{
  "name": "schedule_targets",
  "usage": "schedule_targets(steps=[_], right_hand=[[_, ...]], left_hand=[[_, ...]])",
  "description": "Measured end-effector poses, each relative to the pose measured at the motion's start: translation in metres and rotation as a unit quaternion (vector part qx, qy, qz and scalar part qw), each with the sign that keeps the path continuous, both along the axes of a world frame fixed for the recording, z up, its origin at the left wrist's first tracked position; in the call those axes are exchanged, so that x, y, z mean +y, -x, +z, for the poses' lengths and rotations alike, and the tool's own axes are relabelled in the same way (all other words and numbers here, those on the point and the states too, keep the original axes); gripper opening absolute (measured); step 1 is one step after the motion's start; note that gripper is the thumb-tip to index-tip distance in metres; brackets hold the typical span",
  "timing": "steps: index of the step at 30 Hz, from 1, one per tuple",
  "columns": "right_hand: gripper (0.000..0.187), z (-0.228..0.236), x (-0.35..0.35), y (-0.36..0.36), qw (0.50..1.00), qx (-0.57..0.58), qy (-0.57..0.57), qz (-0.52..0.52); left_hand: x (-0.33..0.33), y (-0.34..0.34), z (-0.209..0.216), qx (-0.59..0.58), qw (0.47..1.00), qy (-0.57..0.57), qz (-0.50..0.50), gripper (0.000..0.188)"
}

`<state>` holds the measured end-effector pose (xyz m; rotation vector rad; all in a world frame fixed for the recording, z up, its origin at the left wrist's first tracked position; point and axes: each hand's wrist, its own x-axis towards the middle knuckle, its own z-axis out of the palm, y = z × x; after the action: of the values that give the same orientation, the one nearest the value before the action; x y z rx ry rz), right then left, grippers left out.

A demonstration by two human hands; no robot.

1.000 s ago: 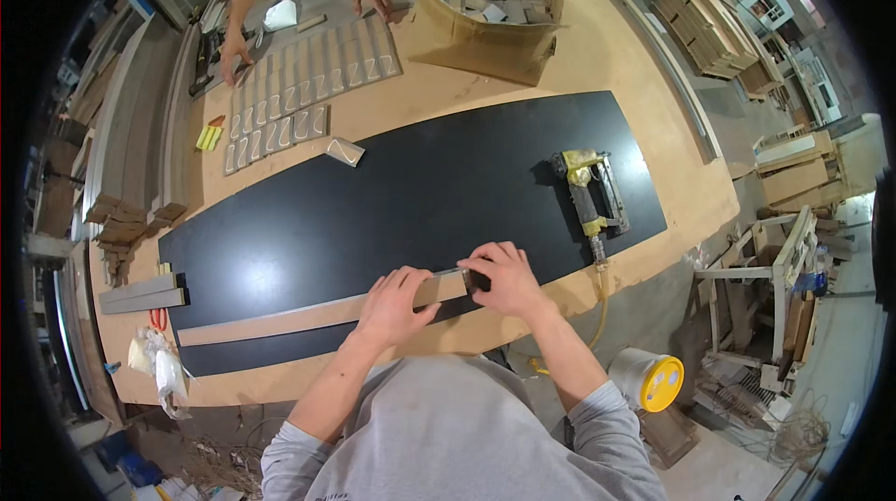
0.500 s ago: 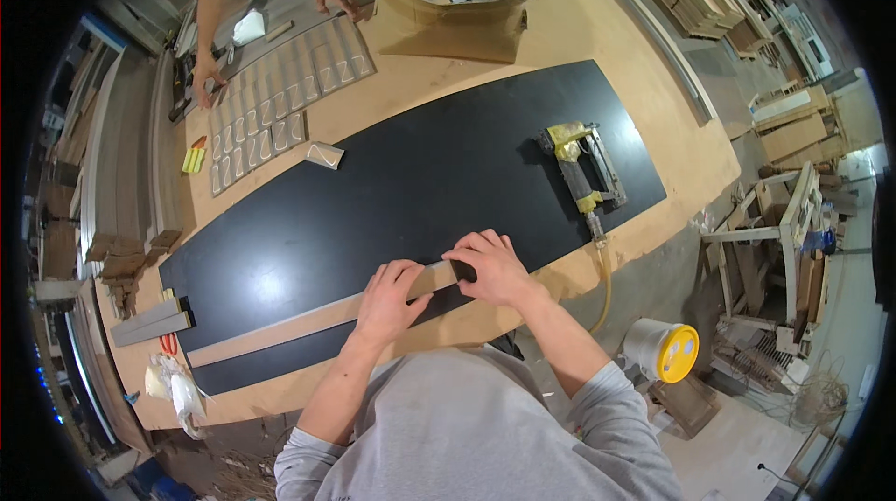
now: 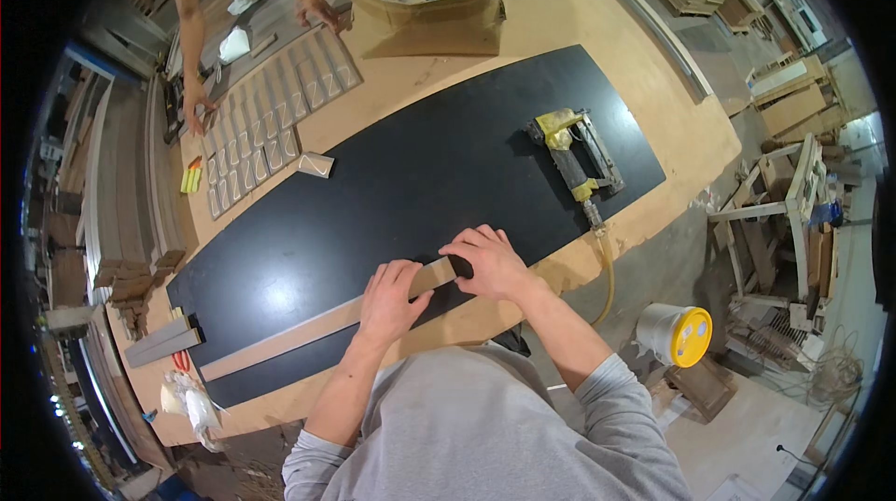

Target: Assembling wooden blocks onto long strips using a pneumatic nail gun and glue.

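Observation:
A long narrow wooden strip (image 3: pixel 285 340) lies along the near side of a curved black panel (image 3: pixel 401 160), slanting up toward the right. My left hand (image 3: pixel 392 300) is closed over the strip near its right part, fingers on the far edge and thumb on the near one. At the strip's right end my right hand (image 3: pixel 490 263) curls its fingers and thumb around the tip; a dark small face shows between them, and I cannot make out whether it is a separate piece. A yellow-and-grey air nailer (image 3: pixel 577 158) rests on the panel to the right, its hose (image 3: pixel 609 282) hanging off the edge.
Across the wooden table (image 3: pixel 425 81), a co-worker's hands (image 3: pixel 322 11) touch rows of small blocks with glue lines (image 3: pixel 280 104). One loose block (image 3: pixel 315 164) sits at the panel's edge. A cardboard box (image 3: pixel 429 30) holds offcuts. A yellow-lidded bucket (image 3: pixel 674 335) stands on the floor.
The whole view has shifted and turned slightly. Both my hands keep their grip on the strip, with hardly any movement along it. The co-worker's hands stay by the blocks.

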<state>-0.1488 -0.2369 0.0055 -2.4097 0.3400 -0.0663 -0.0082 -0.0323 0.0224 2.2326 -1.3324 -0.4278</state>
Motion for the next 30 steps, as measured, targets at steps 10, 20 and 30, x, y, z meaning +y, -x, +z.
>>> schedule_targets(steps=[10,20,30], right_hand=[[0.045,-0.002,-0.005,-0.004,1.0,0.017,0.004,0.01],[0.041,-0.003,-0.003,-0.005,0.999,-0.022,0.002,-0.024],[0.044,-0.006,0.0,-0.002,0.998,-0.038,0.024,-0.05]], left_hand=[[0.0,-0.001,-0.002,-0.01,1.0,-0.022,-0.015,0.05],[-0.009,-0.004,-0.008,-0.054,0.998,-0.024,-0.027,0.053],[-0.012,-0.006,-0.007,-0.078,0.995,-0.012,-0.054,0.054]])
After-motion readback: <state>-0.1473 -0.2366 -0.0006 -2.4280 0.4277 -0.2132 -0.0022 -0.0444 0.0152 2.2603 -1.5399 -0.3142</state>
